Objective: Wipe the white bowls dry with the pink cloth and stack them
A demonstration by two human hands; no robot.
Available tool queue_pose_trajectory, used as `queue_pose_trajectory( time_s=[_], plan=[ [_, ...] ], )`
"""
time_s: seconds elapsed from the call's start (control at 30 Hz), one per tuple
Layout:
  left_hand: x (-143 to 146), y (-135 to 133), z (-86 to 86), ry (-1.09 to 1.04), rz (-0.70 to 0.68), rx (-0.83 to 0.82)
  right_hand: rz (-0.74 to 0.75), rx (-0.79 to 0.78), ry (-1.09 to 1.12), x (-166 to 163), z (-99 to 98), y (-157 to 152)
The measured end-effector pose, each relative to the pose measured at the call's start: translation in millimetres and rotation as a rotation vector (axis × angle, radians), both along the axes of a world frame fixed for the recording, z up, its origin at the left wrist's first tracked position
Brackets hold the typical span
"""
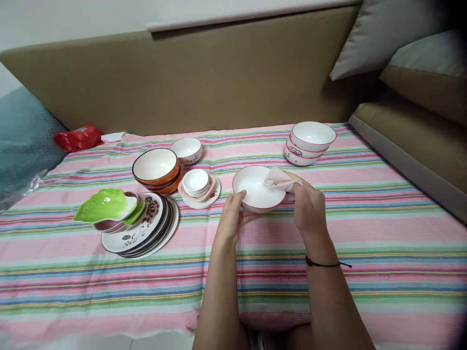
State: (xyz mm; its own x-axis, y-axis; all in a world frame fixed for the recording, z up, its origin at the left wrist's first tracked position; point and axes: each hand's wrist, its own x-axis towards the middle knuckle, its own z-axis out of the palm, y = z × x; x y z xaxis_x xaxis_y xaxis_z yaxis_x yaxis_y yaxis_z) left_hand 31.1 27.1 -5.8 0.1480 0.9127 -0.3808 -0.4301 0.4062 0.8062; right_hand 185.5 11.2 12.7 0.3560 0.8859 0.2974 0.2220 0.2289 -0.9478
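A white bowl with a red rim [255, 188] is held just above the striped cloth, tilted toward me. My left hand [232, 218] grips its near left rim, thumb on the edge. My right hand [308, 206] is closed on a small pale pink cloth [280, 179], which lies folded over the bowl's right rim and reaches into the inside. A thin black band sits on my right wrist.
A stack of red-rimmed white bowls [310, 142] stands at the back right. To the left are orange bowls [157, 170], a small white bowl [187, 150], small saucers on a pink dish [197, 184], stacked patterned plates [146, 228] and green leaf dishes [104, 205]. A sofa back runs behind.
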Motion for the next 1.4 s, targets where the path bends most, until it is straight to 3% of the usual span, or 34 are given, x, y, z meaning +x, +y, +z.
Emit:
queue_pose_trajectory(
  time_s=[0.1,0.27,0.37,0.5,0.67,0.87,1.17,1.4],
  plan=[
    [2.9,4.0,-0.5,-0.023,0.147,0.025,0.026,-0.011,0.065,-1.5,-1.1,1.0],
    [-3.7,7.9,5.3,-0.093,0.314,0.027,0.114,-0.162,0.261,2.5,-5.9,3.8],
    [-12.0,7.9,9.1,-0.117,0.344,0.033,0.019,-0.183,0.467,6.2,-4.8,6.6],
    [-19.4,6.3,11.8,-0.129,0.293,0.04,-0.165,-0.096,0.628,13.7,-4.5,11.1],
    [-16.1,4.8,11.6,-0.216,0.197,-0.021,-0.204,-0.057,0.58,24.3,-18.9,16.7],
    [-10.4,4.4,11.8,-0.288,0.078,-0.051,-0.316,-0.081,0.776,19.2,-19.1,17.9],
    [-8.2,1.7,15.7,-0.254,-0.001,-0.055,-0.193,-0.131,0.779,12.0,-11.2,13.9],
    [-11.5,2.6,15.1,-0.228,-0.024,-0.039,-0.286,-0.076,0.721,14.6,-12.8,12.9]
  ],
)
